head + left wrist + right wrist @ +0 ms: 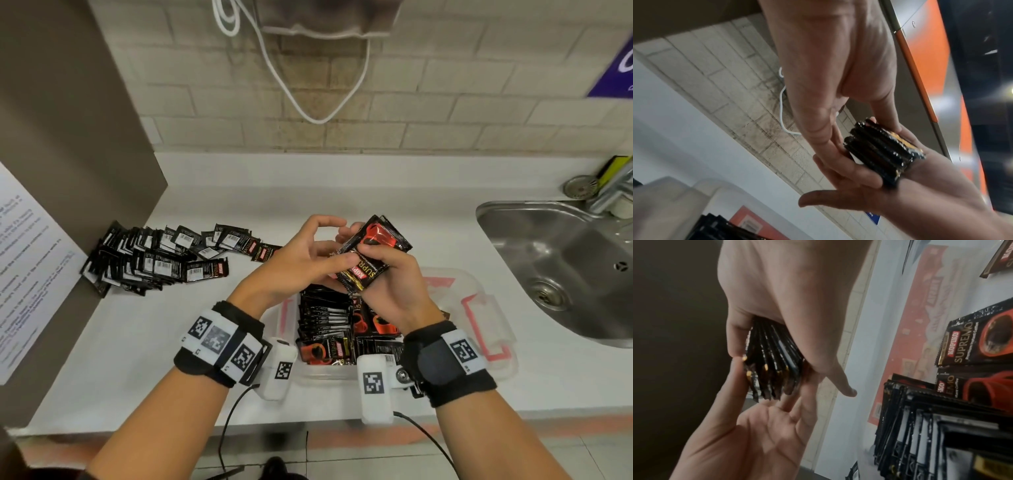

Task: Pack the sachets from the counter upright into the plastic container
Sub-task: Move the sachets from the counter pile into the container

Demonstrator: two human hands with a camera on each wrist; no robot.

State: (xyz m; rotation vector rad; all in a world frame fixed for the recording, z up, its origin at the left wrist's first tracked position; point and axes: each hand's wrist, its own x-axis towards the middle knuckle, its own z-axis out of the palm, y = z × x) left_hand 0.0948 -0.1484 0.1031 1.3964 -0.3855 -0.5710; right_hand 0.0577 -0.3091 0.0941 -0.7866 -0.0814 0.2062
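A stack of sachets (371, 255) is held above the plastic container (445, 284), with its long axis running diagonally from lower left to upper right in the head view; the printed red cup is turned toward the far end and the lettering is seen upside down. On the top sachet "KOPIKO" and "SUPRE" can be read. In the right wrist view the stack is seen edge-on, its serrated ends fanned slightly.

The stack is grasped by the right hand (390, 291): the thumb is laid across the printed face and the fingers are curled beneath, so this grip is clenched on the bundle. The left hand (291, 260) is held beside it with the palm turned inward; its grip is released, with straightened fingertips laid against the end of the bundle and the thumb and forefinger arched above.

Inside the container, packed sachets (325, 322) are stood on edge in rows, and "KOPIKO SUPREMO" with "Premium Instant Coffee" is legible on them in the right wrist view. A red label is seen on the container's wall.

Further loose sachets (154, 260) are spread flat on the tabletop (137, 342) to the left, barcodes upward. A steel sink (565, 267) is set into the tabletop at right.
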